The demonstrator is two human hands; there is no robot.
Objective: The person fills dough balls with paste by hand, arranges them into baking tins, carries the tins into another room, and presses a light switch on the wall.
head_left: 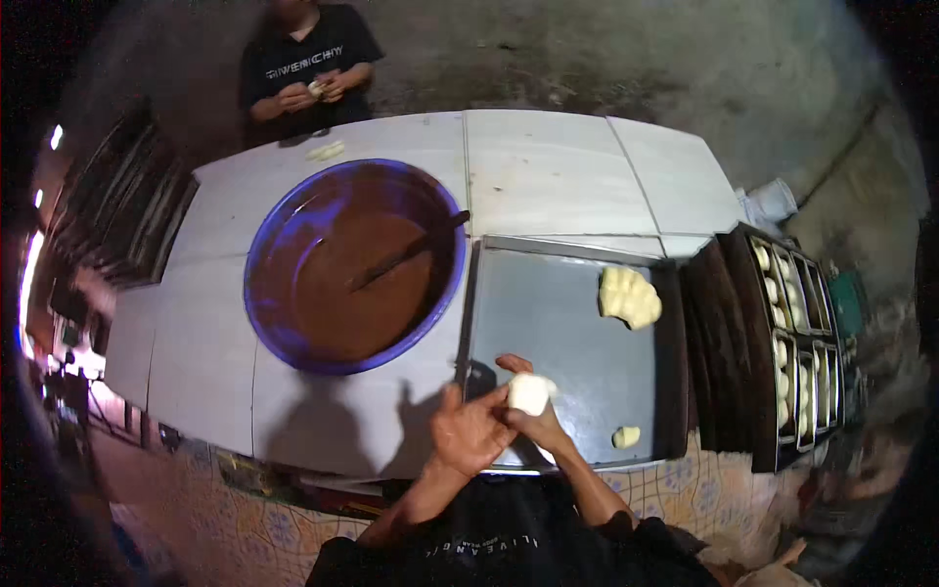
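Gripping one dough piece point(529, 394), the right hand point(540, 425) beside the unclenched left hand point(469, 435); two dough lumps point(629, 297) on one tray point(558, 303).

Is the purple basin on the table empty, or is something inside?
Not empty: the basin holds a brown mass and a dark stick.

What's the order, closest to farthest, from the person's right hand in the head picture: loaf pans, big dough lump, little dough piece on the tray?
From the right hand, in the head view:
1. Little dough piece: to its right, on the tray.
2. Big dough lump: up and right, same tray.
3. Loaf pans: far right, beyond the tray.
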